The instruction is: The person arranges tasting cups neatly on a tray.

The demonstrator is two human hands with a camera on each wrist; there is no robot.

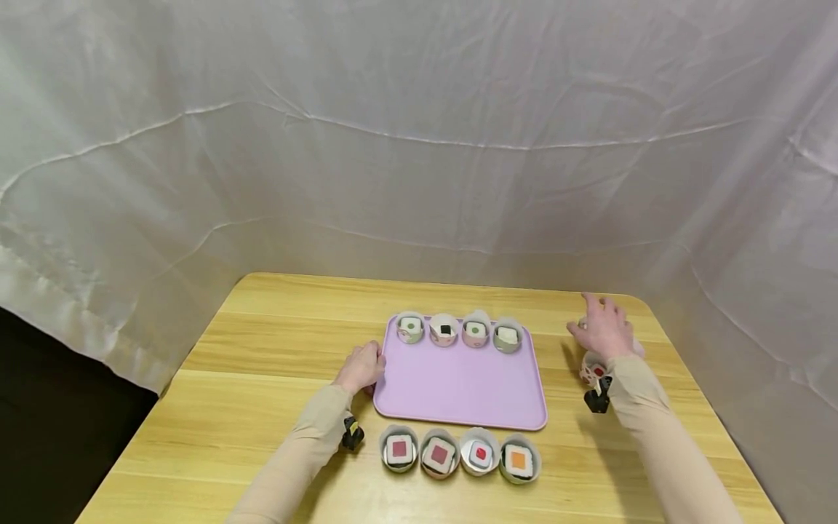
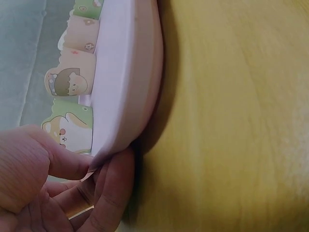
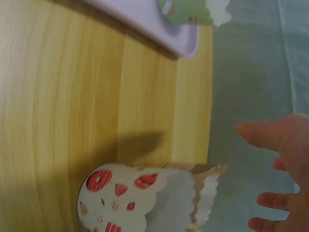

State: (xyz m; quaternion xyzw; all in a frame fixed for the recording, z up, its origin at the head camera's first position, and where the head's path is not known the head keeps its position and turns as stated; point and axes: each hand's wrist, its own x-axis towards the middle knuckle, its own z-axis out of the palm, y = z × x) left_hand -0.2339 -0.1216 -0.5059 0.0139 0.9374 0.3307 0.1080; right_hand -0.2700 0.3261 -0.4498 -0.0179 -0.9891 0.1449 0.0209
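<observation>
My left hand (image 1: 362, 367) pinches the left rim of a lilac tray (image 1: 458, 386); in the left wrist view the thumb lies at the rim's inner side and curled fingers at its outer side. A row of paper cups with sushi pieces (image 1: 410, 327) stands along the tray's far edge. To the right of the tray, my right hand (image 1: 605, 331) hovers over more paper cups, fingers spread and holding nothing. Just below it stands a red-patterned cup (image 3: 116, 198) with a red-centred sushi piece (image 1: 599, 372). Other cups there are partly hidden by the hand.
In front of the tray, a row of several paper cups holds sushi with red or orange centres (image 1: 519, 462). The wooden table (image 1: 262, 364) ends at a pale curtain (image 1: 419, 182) behind and to the right.
</observation>
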